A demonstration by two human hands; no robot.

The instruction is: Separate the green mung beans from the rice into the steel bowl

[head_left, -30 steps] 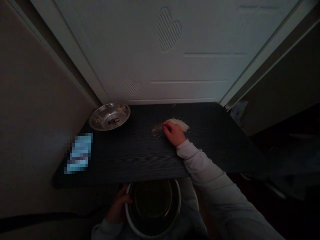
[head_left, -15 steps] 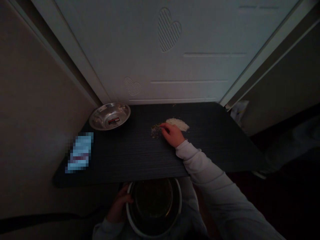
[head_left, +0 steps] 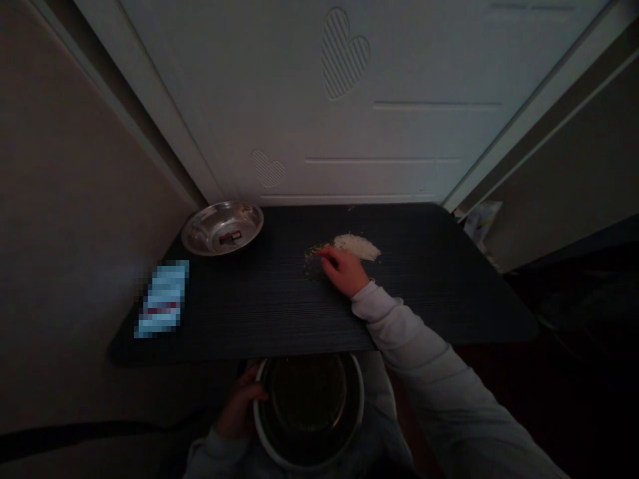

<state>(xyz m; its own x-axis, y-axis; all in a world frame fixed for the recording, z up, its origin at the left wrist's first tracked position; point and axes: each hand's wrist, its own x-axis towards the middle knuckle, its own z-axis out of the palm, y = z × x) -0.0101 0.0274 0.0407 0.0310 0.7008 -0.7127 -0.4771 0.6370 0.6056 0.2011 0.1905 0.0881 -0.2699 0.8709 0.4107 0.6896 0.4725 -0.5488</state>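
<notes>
On the dark tabletop lies a pale heap of grain [head_left: 358, 246] that looks like rice. Left of it is a thin scatter of small greenish-brown bits [head_left: 313, 251], too small to name. My right hand [head_left: 344, 268] reaches over these bits, its forefinger stretched left among them and its thumb a little apart. I see nothing held between those fingertips. Below the table's near edge, my left hand [head_left: 242, 402] grips the left rim of a round bowl [head_left: 357, 419] with a pale rim and a dark inside. Its contents are too dark to make out.
A shiny metal bowl [head_left: 200, 229] with a dark and red label inside stands at the table's back left. A blurred-out light-blue item [head_left: 164, 296] lies at the left edge. Behind the black table [head_left: 239, 313] rises a white panel [head_left: 279, 80] with raised hearts.
My right forefinger has swept through the greenish-brown bits, shifting them back towards the pale heap and thinning the near part. My left hand keeps its grip on the bowl. The view has tilted slightly.
</notes>
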